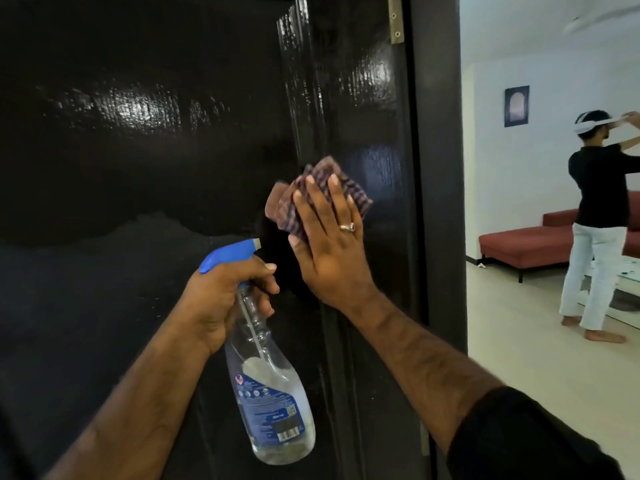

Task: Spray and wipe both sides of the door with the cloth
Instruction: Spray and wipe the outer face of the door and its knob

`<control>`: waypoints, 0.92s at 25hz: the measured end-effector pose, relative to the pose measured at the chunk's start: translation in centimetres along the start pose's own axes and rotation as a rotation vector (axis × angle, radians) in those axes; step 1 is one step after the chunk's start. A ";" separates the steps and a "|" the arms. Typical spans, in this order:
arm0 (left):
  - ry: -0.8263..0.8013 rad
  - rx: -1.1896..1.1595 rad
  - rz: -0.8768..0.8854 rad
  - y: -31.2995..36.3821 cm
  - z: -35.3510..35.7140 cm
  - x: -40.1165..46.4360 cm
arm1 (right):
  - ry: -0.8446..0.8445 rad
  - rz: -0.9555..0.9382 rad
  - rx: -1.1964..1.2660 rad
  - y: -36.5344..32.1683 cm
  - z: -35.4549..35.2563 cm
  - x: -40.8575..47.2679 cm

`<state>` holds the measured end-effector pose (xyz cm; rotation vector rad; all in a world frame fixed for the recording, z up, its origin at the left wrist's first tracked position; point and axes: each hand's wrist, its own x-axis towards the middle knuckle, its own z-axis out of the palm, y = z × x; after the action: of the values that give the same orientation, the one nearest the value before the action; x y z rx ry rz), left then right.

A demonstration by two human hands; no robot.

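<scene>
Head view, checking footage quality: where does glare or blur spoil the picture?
Head view: white glare streaks the glossy door upper left and near the hinge; the bright room at right is washed out; the right hand pressing the cloth is sharp; wide-angle bending shows at the frame's edges.

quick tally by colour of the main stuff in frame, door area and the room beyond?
Black: 1, the door
Blue and clear: 1, the spray bottle, gripped by the left hand
Checked maroon: 1, the cloth, pressed flat to the door by the right hand
Red: 1, the sofa
Brass: 1, the hinge
Total: 5
</scene>
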<state>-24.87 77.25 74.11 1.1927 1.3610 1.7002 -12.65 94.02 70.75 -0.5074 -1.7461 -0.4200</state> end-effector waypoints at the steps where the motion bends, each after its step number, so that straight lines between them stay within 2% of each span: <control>1: 0.006 0.005 -0.016 -0.3 -0.7 -0.4 | -0.035 -0.080 0.000 0.0 0.1 -1.5; 3: 0.005 0.038 -0.042 -1.2 -2.2 -1.6 | -0.093 -0.309 -0.036 2.0 -1.2 -2.9; 4: 0.011 0.082 -0.050 -1.7 -2.8 -2.4 | -0.099 -0.363 -0.066 2.9 -1.7 -2.1; 6: 0.038 0.149 -0.046 -2.4 -3.9 -3.4 | -0.044 -0.280 -0.086 2.9 -1.9 1.1; 8: 0.110 0.094 -0.044 -2.7 -5.1 -3.6 | 0.031 -0.116 -0.059 0.3 -0.8 3.9; 10: 0.164 0.014 -0.027 -2.3 -6.4 -3.5 | 0.017 -0.128 -0.050 -2.5 0.5 3.2; 12: 0.174 -0.008 0.010 -1.6 -7.4 -3.4 | -0.126 -0.371 -0.075 -3.3 1.9 -1.1; 14: 0.193 -0.001 0.040 -1.1 -8.2 -3.6 | -0.314 -0.712 -0.128 -2.7 2.1 -5.3; 15: 0.205 0.006 0.043 -0.9 -8.6 -3.7 | -0.373 -0.852 -0.160 -2.1 2.0 -5.8; 16: 0.211 0.007 0.043 -0.9 -9.0 -3.7 | -0.364 -0.918 -0.167 -1.7 2.0 -4.8; 17: 0.213 0.009 0.042 -0.9 -9.4 -3.7 | -0.294 -0.893 -0.158 -1.6 2.0 -2.7; 18: 0.216 0.020 0.037 -0.9 -9.6 -3.7 | -0.194 -0.775 -0.137 -1.9 2.0 0.0; 20: 0.231 0.040 0.033 -1.1 -10.0 -3.6 | 0.003 -0.443 -0.114 -3.0 1.4 5.5; 22: 0.252 0.032 0.034 -1.7 -10.5 -3.8 | 0.028 -0.258 -0.094 -5.2 1.8 6.8; 23: 0.261 0.020 0.032 -1.9 -10.6 -4.0 | -0.003 -0.290 -0.082 -5.7 2.6 5.2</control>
<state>-33.31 70.18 70.70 1.0350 1.5219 1.9218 -18.92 91.19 75.18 -0.3117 -1.8173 -0.6980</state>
